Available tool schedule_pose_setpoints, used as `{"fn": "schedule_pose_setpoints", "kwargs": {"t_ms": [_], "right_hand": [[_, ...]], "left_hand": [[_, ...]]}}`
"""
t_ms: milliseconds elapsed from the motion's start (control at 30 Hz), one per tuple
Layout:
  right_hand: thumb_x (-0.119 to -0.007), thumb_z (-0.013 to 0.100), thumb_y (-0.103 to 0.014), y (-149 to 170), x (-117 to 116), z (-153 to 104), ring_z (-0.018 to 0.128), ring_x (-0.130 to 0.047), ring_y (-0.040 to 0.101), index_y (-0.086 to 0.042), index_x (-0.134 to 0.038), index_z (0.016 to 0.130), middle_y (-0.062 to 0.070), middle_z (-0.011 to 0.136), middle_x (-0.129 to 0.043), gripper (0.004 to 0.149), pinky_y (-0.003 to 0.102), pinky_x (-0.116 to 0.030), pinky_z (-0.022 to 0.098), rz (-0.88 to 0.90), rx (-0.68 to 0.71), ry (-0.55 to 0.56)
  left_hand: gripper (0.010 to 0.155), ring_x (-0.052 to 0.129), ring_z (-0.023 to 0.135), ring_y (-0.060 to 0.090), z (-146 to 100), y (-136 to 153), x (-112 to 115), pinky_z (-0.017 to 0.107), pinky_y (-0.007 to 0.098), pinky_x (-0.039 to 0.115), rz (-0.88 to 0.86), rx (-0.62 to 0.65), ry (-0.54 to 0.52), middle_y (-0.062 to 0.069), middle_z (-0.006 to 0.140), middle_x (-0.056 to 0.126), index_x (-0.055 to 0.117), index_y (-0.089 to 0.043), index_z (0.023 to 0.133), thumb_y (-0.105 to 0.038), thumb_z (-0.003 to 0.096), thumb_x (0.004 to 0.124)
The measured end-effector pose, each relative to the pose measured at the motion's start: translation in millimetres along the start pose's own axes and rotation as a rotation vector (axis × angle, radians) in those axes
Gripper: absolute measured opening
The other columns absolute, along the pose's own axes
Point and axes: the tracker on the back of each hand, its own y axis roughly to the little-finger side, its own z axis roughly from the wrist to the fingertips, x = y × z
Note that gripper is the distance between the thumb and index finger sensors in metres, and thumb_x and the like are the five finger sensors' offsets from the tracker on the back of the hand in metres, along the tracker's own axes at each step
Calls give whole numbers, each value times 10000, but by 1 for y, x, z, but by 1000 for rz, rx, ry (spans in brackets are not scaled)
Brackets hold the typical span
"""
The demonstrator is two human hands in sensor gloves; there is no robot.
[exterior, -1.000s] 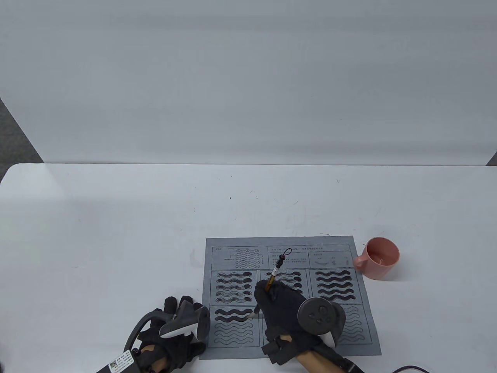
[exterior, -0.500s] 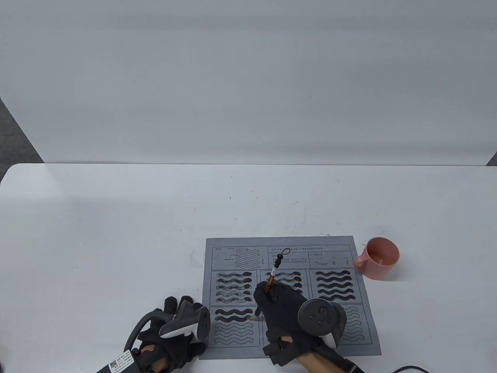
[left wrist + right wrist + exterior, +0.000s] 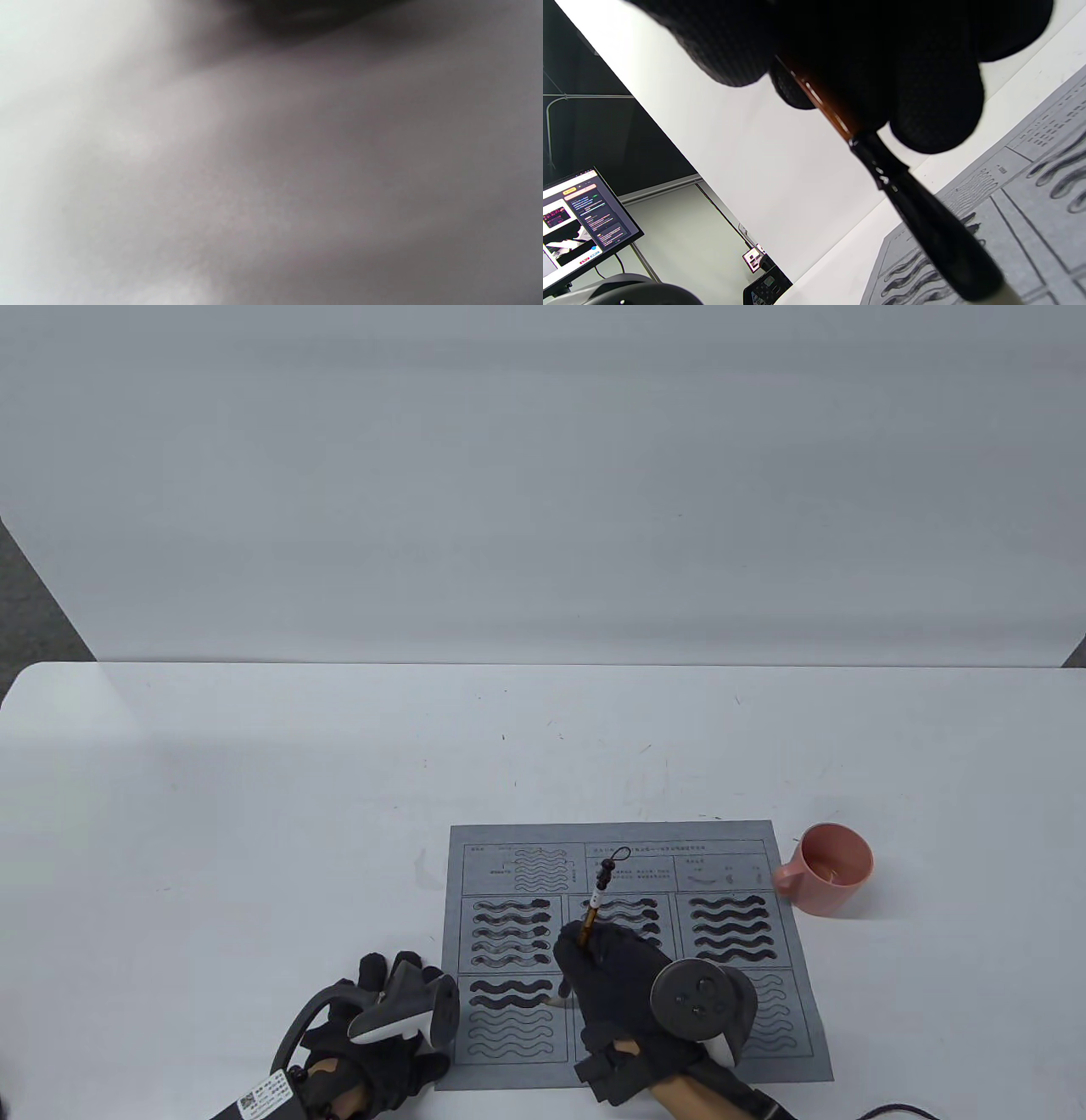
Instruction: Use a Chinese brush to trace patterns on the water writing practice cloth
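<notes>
White table [image 3: 254, 814] with a plain white backdrop behind it; grey water writing practice cloth [image 3: 632, 954] lies flat at the near edge, right of centre. Cloth is printed with a grid of boxed wavy-line patterns: top row of boxes is mostly filled dark, lower-left box has its top two waves dark and the rest only outlined. Right hand [image 3: 624, 984] in a black glove grips the Chinese brush [image 3: 596, 905], fingers curled round the brown shaft; brush stands tilted, corded end with beads pointing away from the person, pale tip down at the right end of the lower-left box, at the cloth surface. Right wrist view shows the gloved fingers [image 3: 925, 97] wrapped round the brown shaft where it meets the black ferrule, with the cloth [image 3: 1031, 212] below. Left hand [image 3: 382, 1018] rests on the table just beside the cloth's near-left corner, holding nothing; fingers mostly hidden under its tracker, so can't tell how far they are curled. Left wrist view is only a grey blur. Pink mug [image 3: 827, 868] stands on the table just off the cloth's far-right corner, handle toward the cloth. Monitor [image 3: 581, 220] is visible off-table in the right wrist view.
</notes>
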Motion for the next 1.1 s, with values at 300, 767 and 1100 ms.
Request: {"fn": "schedule_pose_setpoints", "kwargs": {"t_ms": [300,767,1100], "right_hand": [[-787,497,-343,-3,1,0,492,-1013,416,-67,-879,736,207,665,-986,377,669,-708,484,24,5,0],[-839,473,-335,-24,-12,-3,579,-1015,354,-135,-876,789,132,736,-1018,375,591,-771,462,158,68,-140],[-840,458,-265,-31,-31,-6,667,-996,360,-152,-849,809,121,809,-981,369,600,-765,490,139,121,-220]], "left_hand": [[933,-131,1023,478,0,0,0,779,689,179,0,0,0,68,998,-289,-275,-306,876,-632,303,384],[932,-128,1024,478,0,0,0,779,689,181,2,-1,-1,68,999,-287,-274,-305,877,-632,304,385],[932,-128,1024,478,1,0,0,779,688,180,2,-1,0,68,999,-288,-274,-306,876,-632,304,385]]}}
